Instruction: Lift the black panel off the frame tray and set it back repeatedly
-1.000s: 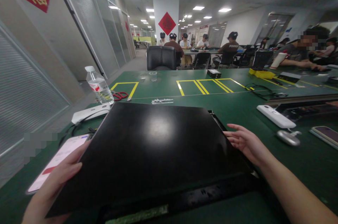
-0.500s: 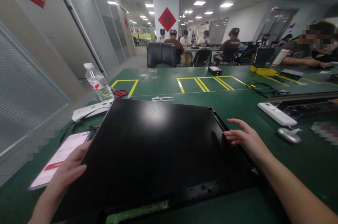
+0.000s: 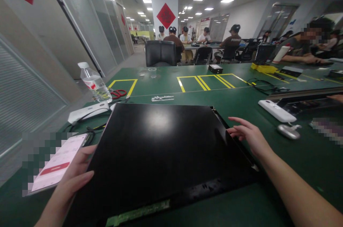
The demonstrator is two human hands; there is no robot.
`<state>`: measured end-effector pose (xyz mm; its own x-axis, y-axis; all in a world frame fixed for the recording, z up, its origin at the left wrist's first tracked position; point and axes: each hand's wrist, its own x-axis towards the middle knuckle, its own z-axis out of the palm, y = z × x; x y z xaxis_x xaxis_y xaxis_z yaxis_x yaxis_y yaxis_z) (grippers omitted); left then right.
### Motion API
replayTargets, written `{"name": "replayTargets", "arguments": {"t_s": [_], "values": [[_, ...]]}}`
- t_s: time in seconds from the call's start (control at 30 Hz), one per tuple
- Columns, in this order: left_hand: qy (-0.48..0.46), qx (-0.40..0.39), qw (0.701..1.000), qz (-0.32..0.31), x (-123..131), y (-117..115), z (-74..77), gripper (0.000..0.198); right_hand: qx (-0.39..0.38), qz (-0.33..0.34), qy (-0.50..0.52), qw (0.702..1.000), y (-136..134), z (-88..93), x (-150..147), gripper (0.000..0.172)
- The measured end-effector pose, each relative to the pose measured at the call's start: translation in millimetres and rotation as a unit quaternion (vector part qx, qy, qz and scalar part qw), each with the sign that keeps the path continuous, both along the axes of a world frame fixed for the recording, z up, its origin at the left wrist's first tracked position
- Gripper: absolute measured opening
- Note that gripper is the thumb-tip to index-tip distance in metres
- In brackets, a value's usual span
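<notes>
A large glossy black panel (image 3: 160, 152) lies flat on the green table (image 3: 241, 95), with a strip of green circuit board (image 3: 139, 211) showing along its near edge. My left hand (image 3: 73, 175) grips the panel's left edge, thumb on top and fingers curled at the side. My right hand (image 3: 248, 136) rests at the panel's right edge with the fingers stretched out and apart, touching the frame (image 3: 227, 127) beneath.
A phone with a lit screen (image 3: 56, 164) lies left of the panel, beside a white device (image 3: 88, 111), cables, a water bottle (image 3: 93, 83) and red scissors (image 3: 118, 93). A white remote (image 3: 277, 110) and a mouse (image 3: 288, 131) lie right. Several people sit at tables behind.
The view has shifted a little leftward and down. My left hand has slid slightly along the panel's left edge; my right hand stays at the right edge, fingers reaching a bit further forward.
</notes>
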<state>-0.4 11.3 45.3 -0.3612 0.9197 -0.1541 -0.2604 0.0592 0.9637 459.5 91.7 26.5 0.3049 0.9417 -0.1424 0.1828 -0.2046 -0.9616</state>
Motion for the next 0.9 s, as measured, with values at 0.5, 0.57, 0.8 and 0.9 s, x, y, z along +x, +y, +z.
{"name": "replayTargets", "arguments": {"t_s": [0.5,0.57,0.8,0.9], "values": [[0.012,-0.003,1.0,-0.013,5.0,-3.0,4.1,0.053,0.014,-0.012,-0.005,1.0,-0.3,4.3,-4.4,0.055],[0.003,-0.008,1.0,-0.016,5.8,-3.7,4.2,0.053,0.011,-0.012,0.001,1.0,0.3,2.9,-3.9,0.055],[-0.011,-0.002,0.996,-0.083,1.7,-7.5,-1.8,0.046,0.004,-0.029,-0.013,0.999,1.4,-1.9,-4.2,0.039],[-0.037,-0.002,0.994,-0.098,3.0,-9.1,-1.9,0.043,0.004,-0.03,-0.022,0.999,1.5,-4.7,-3.6,0.036]]}}
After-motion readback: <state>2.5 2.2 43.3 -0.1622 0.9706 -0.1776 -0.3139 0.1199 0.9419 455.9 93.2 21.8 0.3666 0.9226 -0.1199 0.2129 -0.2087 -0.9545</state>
